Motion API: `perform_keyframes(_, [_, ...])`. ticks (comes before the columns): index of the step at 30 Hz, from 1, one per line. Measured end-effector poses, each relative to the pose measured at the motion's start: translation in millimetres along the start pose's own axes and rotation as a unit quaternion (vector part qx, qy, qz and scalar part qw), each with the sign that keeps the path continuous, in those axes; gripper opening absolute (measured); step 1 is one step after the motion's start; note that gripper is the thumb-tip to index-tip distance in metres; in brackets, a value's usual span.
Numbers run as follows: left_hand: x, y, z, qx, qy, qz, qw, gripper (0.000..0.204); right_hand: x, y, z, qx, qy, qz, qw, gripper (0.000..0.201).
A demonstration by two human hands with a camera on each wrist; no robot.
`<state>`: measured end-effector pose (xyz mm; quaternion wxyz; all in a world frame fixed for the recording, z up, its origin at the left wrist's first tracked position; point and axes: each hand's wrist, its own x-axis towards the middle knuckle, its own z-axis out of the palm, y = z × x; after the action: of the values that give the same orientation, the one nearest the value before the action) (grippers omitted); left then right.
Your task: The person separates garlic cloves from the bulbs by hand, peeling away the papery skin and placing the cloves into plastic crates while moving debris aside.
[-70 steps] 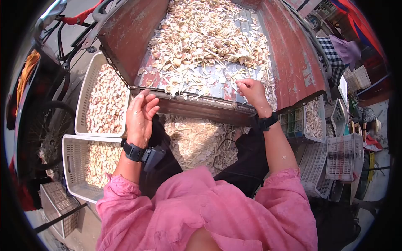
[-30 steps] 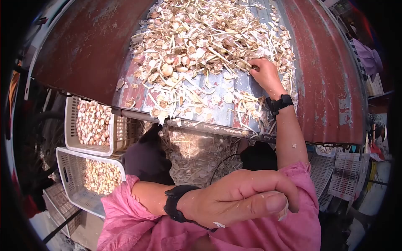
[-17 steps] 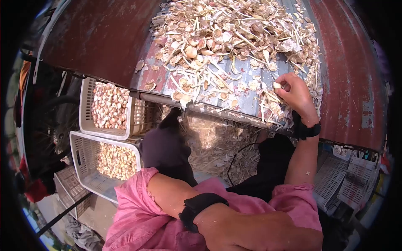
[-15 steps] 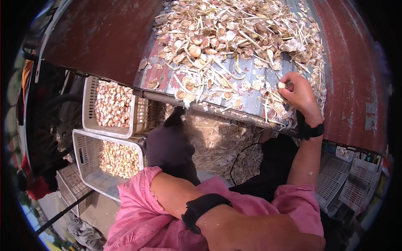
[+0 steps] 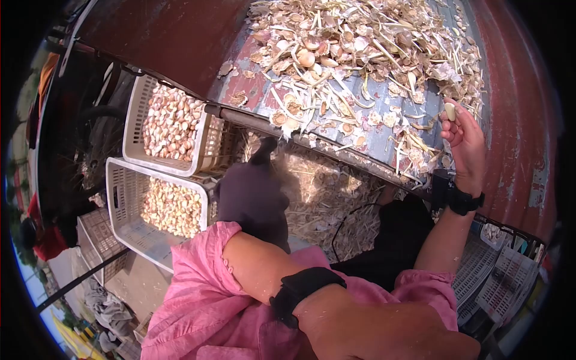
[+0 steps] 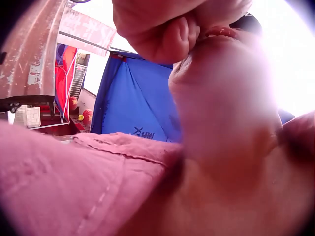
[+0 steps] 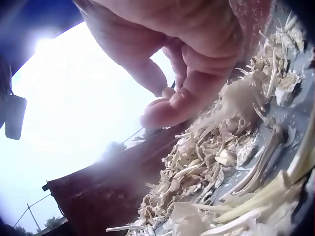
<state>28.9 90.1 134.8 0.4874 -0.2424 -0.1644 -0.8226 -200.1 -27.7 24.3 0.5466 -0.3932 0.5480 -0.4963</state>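
My right hand (image 5: 465,141) pinches a pale garlic clove (image 5: 450,112) between thumb and fingertips, raised over the right side of the metal cart bed (image 5: 366,141). In the right wrist view the clove (image 7: 168,92) shows as a small tip between the fingers. Below that hand lies a heap of garlic skins, stalks and loose cloves (image 5: 360,45). My left hand (image 5: 384,330) is bent back across the chest. The left wrist view has its curled fingers (image 6: 157,29) up at the person's mouth; I cannot tell whether they hold anything.
Two plastic crates stand left of the cart, the upper (image 5: 135,120) with garlic cloves in their skins, the lower (image 5: 120,204) with paler cloves. Stalk litter (image 5: 324,186) covers the ground between the legs. More crates (image 5: 504,282) are stacked at right. Red metal walls (image 5: 522,120) flank the bed.
My right hand has gone from the heap's near edge up and to the right, turning so the pinched clove shows. My left hand has risen from over the cart's front edge to the mouth.
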Motion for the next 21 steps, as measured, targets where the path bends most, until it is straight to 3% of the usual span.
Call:
perform_keyframes(3, [1, 5, 1, 0.033, -0.03, 0.02, 0.999, 0.021, 0, -4, 45, -0.045, 0.012, -0.04, 0.998, 0.03])
perform_keyframes(4, [1, 3, 2, 0.043, -0.041, 0.012, 0.998, 0.021, -10, -13, 86, -0.049, -0.027, -0.039, 0.998, 0.03])
perform_keyframes(5, [2, 5, 1, 0.028, -0.046, 0.009, 0.999, 0.021, -28, -25, 128, -0.021, -0.123, 0.003, 0.992, 0.029])
perform_keyframes(6, [4, 12, -3, -0.036, -0.005, -0.082, 0.996, 0.019, -43, -29, 162, 0.051, -0.248, 0.042, 0.966, 0.029])
perform_keyframes(7, [4, 16, -7, -0.092, 0.033, -0.174, 0.98, 0.018, -57, -23, 185, 0.116, -0.288, 0.033, 0.95, 0.026])
perform_keyframes(8, [-2, 13, -7, -0.172, 0.054, -0.225, 0.958, 0.022, -53, -23, 179, 0.107, -0.277, 0.025, 0.954, 0.026])
perform_keyframes(9, [4, 37, -16, -0.085, 0.077, -0.307, 0.945, 0.025, -42, -23, 175, 0.031, -0.241, -0.04, 0.969, 0.022])
perform_keyframes(10, [2, 33, -24, -0.089, 0.095, -0.254, 0.958, 0.02, -31, -20, 172, -0.043, -0.205, -0.1, 0.973, 0.019])
perform_keyframes(12, [6, 33, -38, -0.038, 0.234, -0.255, 0.938, 0.016, 5, -11, 121, -0.164, 0.0, -0.166, 0.972, 0.016])
perform_keyframes(13, [3, 29, -56, -0.014, 0.235, -0.215, 0.948, 0.017, 25, -3, 89, -0.215, 0.071, -0.151, 0.962, 0.017])
perform_keyframes(15, [4, 31, -85, 0.101, 0.313, -0.21, 0.921, 0.017, 58, 12, 37, -0.323, 0.139, -0.138, 0.926, 0.017])
perform_keyframes(19, [1, 31, -132, 0.179, 0.369, -0.198, 0.89, 0.016, 84, 16, 31, -0.419, -0.003, -0.026, 0.908, 0.018])
perform_keyframes(21, [0, 30, -141, 0.198, 0.395, -0.199, 0.875, 0.016, 81, 11, 28, -0.448, -0.039, -0.058, 0.891, 0.019])
